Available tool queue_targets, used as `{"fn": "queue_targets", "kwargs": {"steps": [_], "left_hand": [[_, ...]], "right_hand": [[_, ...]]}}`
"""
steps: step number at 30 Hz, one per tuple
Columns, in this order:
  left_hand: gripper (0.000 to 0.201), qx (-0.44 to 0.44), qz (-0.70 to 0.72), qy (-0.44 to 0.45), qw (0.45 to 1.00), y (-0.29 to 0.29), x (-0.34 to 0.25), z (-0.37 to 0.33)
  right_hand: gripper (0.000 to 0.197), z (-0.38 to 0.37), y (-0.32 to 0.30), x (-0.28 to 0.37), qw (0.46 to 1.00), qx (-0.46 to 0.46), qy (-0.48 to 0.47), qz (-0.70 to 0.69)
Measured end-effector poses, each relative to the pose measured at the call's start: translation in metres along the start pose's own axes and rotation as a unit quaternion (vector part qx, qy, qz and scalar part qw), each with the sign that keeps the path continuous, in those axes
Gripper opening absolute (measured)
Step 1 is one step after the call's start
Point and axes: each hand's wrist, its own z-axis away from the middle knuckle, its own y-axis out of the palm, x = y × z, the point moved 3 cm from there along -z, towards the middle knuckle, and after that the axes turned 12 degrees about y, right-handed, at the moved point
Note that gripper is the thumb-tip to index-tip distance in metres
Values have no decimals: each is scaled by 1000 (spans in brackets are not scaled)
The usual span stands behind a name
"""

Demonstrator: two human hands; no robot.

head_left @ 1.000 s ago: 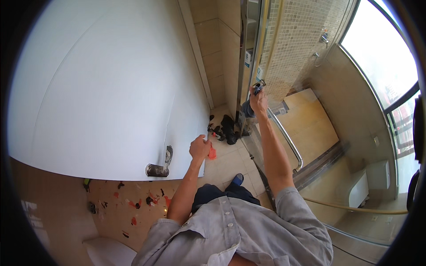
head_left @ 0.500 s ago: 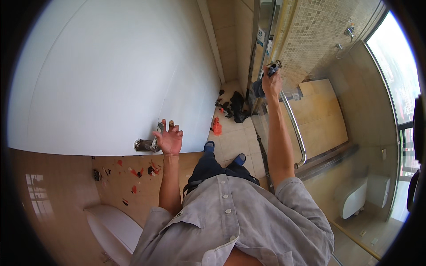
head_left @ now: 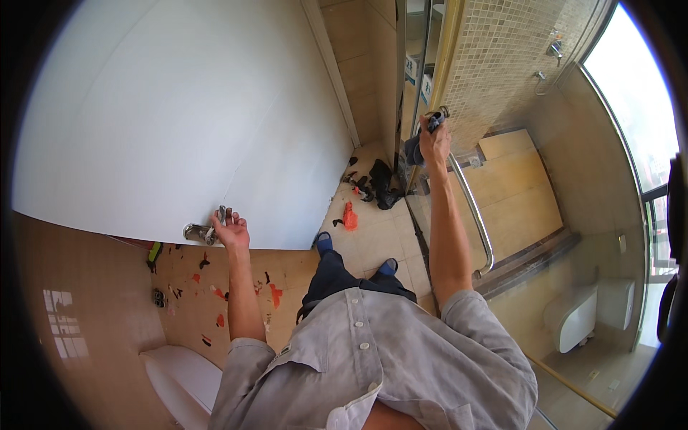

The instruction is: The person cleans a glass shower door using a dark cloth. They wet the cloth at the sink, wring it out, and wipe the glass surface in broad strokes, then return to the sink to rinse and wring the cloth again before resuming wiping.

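Observation:
My left hand is at the metal door handle near the lower edge of a large white door. Its fingers curl around the lever, palm turned up. Out to the right, beside the glass partition, my right hand is closed around a dark object with a metal ring-like end; its exact kind is unclear. Dark cloth-like material hangs beside that hand.
A black plastic bag and an orange-red bag lie on the tiles ahead of my slippered feet. Red and black scraps are scattered at left. A curved metal bar, a toilet and a white tub stand around.
My left hand has moved left together with the door handle and door, and its fingers have curled in. More scattered scraps show below the door. My right hand keeps its hold.

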Motion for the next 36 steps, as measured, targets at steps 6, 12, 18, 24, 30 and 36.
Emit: {"fn": "queue_targets", "kwargs": {"steps": [6, 12, 18, 24, 30, 36], "left_hand": [[42, -29, -47, 29, 998, -7, 12, -13], [52, 13, -145, 80, 986, -10, 37, 8], [27, 171, -203, 4, 964, -4, 111, 28], [24, 344, -266, -192, 880, 67, 196, 18], [23, 607, -322, -186, 703, 221, 242, 67], [32, 765, -201, -66, 608, 365, 233, 173]], "right_hand": [[54, -9, -6, -19, 1000, 7, 23, -6], [53, -12, -9, -25, 999, -5, 39, -8], [43, -12, -8, -13, 997, -63, 25, -26], [37, -23, 2, -29, 979, -198, 37, 19], [41, -5, 14, -34, 968, -235, 86, 0], [44, -19, 13, -30, 966, -230, 110, 39]]}}
